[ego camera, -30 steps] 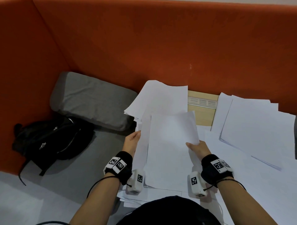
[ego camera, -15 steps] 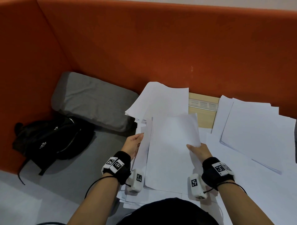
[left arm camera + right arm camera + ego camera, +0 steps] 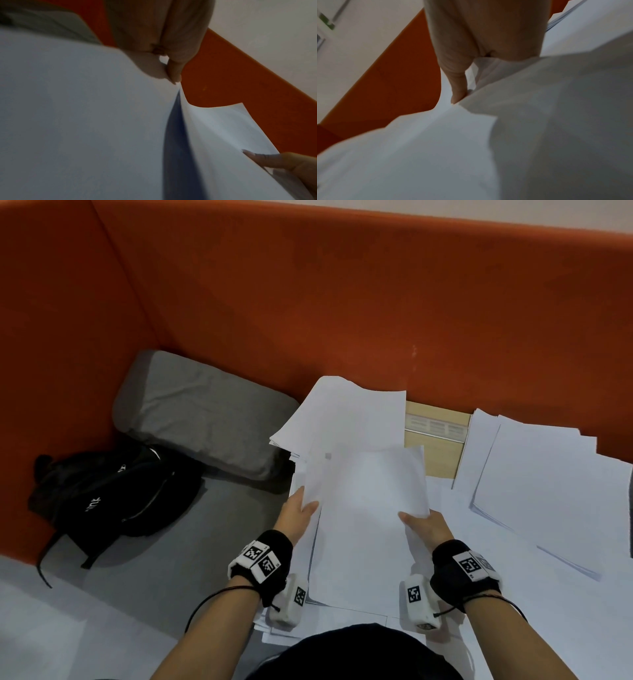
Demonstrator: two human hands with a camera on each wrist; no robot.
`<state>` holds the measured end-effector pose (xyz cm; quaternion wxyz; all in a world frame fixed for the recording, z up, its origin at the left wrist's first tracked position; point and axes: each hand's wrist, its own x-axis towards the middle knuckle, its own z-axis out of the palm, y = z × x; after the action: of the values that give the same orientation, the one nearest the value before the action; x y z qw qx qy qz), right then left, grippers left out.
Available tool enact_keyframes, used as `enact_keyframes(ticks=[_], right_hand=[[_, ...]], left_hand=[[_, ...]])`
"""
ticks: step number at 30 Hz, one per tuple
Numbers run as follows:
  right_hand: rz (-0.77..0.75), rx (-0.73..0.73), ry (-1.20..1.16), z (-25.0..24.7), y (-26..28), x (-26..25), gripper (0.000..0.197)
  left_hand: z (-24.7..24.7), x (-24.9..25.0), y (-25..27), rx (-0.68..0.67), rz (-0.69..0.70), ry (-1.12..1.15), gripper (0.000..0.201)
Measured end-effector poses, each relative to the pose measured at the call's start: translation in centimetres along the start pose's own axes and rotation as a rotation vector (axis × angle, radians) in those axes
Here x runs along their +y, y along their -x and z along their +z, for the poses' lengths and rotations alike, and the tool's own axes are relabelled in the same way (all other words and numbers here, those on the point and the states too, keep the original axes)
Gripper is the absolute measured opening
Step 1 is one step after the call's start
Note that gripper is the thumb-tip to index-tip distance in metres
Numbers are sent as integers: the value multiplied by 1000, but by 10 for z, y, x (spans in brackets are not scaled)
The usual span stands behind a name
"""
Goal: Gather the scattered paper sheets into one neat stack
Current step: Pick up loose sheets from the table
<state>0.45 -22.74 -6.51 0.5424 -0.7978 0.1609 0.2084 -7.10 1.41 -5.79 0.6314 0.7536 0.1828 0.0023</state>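
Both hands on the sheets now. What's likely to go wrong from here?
1. The left hand and right hand pinch the held sheets only at the side edges; inner ones could slip or fan out.
2. The far pile overhangs toward the grey cushion; a nudge might send sheets off.
3. The right-side sheets lie skewed, so merging may leave a ragged stack.

Black wristbands point(image 3: 274, 556) with white tag-marked blocks; white camera pods point(image 3: 419, 601) under both wrists; thin black cords point(image 3: 219, 594); bare forearms; dark top point(image 3: 352, 652).
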Motion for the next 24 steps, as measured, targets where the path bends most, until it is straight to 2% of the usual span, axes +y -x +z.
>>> enact_keyframes(ticks=[2, 4, 7, 11, 17, 24], right_hand=[[11, -2, -39, -2, 1, -2, 44], [9, 15, -118, -5, 1, -5, 44], [-29, 15, -260, -10, 6, -16, 46], [-153, -33, -322, -7, 22, -43, 38], [-319, 52, -265, -2, 32, -58, 35], [-334, 107, -271, 8, 31, -40, 10]], left_hand=[[-1, 10, 3, 16, 79, 2, 34], [-8, 22, 2, 60, 156, 99, 32], [-22, 39, -1, 117, 185, 288, 29], [-28, 58, -6, 160, 230, 382, 27], [-24, 58, -8, 216, 311, 299, 54], [-17, 45, -18, 255, 289, 190, 52]])
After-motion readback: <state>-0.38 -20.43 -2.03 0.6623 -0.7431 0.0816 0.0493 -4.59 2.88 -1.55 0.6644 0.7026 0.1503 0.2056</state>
